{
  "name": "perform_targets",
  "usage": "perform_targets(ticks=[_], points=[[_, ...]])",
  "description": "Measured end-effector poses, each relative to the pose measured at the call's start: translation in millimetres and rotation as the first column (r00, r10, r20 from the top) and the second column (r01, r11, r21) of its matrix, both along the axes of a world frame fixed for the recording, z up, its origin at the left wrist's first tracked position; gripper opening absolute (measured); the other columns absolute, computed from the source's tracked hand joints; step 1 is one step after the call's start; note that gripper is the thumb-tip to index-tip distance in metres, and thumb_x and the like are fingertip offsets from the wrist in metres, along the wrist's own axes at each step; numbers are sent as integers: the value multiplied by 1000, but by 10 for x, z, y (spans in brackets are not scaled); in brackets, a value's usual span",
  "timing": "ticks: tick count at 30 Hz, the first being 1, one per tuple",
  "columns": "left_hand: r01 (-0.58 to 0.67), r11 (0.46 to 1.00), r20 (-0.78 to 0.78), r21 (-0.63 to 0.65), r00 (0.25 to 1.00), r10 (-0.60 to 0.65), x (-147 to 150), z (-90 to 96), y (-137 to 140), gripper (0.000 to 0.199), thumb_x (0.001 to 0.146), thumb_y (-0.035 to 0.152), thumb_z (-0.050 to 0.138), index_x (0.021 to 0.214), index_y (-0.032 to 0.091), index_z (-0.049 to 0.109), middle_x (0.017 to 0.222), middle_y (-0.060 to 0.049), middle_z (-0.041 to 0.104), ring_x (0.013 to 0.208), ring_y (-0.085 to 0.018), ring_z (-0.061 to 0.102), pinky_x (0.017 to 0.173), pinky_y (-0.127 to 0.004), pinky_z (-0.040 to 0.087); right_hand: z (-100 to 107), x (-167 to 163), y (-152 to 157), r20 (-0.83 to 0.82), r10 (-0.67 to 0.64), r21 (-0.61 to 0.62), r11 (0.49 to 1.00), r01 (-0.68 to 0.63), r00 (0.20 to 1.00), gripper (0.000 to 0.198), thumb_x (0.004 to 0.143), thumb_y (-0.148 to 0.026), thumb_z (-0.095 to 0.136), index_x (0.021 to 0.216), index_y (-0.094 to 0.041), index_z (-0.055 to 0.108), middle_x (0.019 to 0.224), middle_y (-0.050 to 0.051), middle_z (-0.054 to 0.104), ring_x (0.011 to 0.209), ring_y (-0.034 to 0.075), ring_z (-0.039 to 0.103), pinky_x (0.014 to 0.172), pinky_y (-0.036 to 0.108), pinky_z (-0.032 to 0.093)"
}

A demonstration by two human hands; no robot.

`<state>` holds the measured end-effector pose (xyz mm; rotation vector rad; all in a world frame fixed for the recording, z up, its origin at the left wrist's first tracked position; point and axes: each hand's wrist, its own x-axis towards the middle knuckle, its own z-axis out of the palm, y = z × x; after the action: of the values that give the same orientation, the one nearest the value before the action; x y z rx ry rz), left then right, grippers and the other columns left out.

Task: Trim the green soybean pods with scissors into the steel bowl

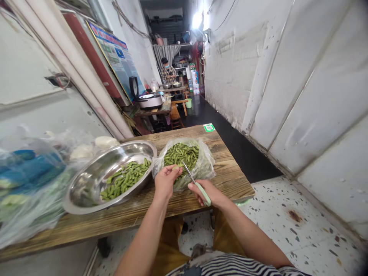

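Between the fingertips of my left hand (164,182) is a green soybean pod (176,167), pinched over the near edge of a clear plastic bag (207,163). My right hand (207,193) grips scissors (202,190) by their pale green handles, and the metal blades reach up to the pod's end. Many more pods (184,151) fill the bag. Left of it stands a wide steel basin (110,153), tilted in view, with a heap of pods (126,180) on its bottom and right side.
Plastic bags with blue and pale contents (31,176) crowd the left of the wooden table (230,174). A green code card (209,127) lies at the far corner. Further back, a rice cooker (149,100) sits on another table, and a person (168,73) stands behind bowls.
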<state>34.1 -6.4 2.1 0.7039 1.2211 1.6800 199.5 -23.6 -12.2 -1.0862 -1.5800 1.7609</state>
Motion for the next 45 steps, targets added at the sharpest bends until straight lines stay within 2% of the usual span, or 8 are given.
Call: perform_targets(ticks=[9,14,19,22,26,31,39,45], points=[[-185,975,-378,125,900,219,-80,29,-76,33,65,34,73,89,12,66,75,-6,70,71,-18,67,76,-36,53,-37,1,27,-53,-63,-37,997,61,997,46,70,-60,66,64,-19,45,41,-10,41,29,6,38,25,17,34],[-470,732,-767,494,161,621,-802,271,-169,30,80,27,57,105,13,65,104,-14,67,99,-27,61,92,-44,43,-108,53,59,-40,-82,-81,994,78,996,44,67,-59,69,74,-19,51,47,-9,46,32,6,41,27,16,36],[-341,811,-879,476,-161,448,-890,386,-238,29,81,30,56,102,12,66,116,-20,61,111,-34,52,95,-51,35,-112,31,51,-61,-91,-80,993,86,994,45,69,-60,67,73,-19,49,47,-9,45,32,6,41,28,16,36],[-28,998,-978,65,-201,58,-526,313,-253,26,87,30,46,86,18,70,90,-11,70,84,-24,63,81,-37,41,-101,11,43,-68,-84,-64,995,80,994,45,69,-60,67,70,-19,48,46,-9,45,32,6,41,28,16,36],[-181,930,-842,-320,-396,-366,-201,221,-222,32,84,34,49,71,13,70,75,-17,70,79,-30,64,72,-39,38,-122,1,26,-68,-75,-55,996,72,995,43,70,-58,67,73,-19,49,44,-9,44,31,6,39,27,16,35],[-167,923,-873,-348,-301,-384,-225,201,-171,23,79,28,51,74,16,71,82,-14,71,91,-30,63,79,-40,35,-178,7,7,-22,-73,-74,995,71,997,42,72,-59,66,80,-19,53,45,-10,43,32,6,39,27,15,34],[51,972,-911,-231,340,-235,-239,89,-149,29,80,38,52,91,21,73,94,-6,74,86,-23,66,81,-34,44,-180,68,1,118,38,102,994,-50,992,43,74,-60,64,81,-18,55,48,-7,44,37,8,45,32,16,34],[112,984,-865,-141,469,-177,-236,71,-127,28,74,41,56,76,19,73,80,-6,75,73,-23,66,69,-32,47,-142,127,20,166,49,196,977,-81,985,43,76,-59,61,87,-17,60,52,-6,46,43,9,45,41,18,34]])
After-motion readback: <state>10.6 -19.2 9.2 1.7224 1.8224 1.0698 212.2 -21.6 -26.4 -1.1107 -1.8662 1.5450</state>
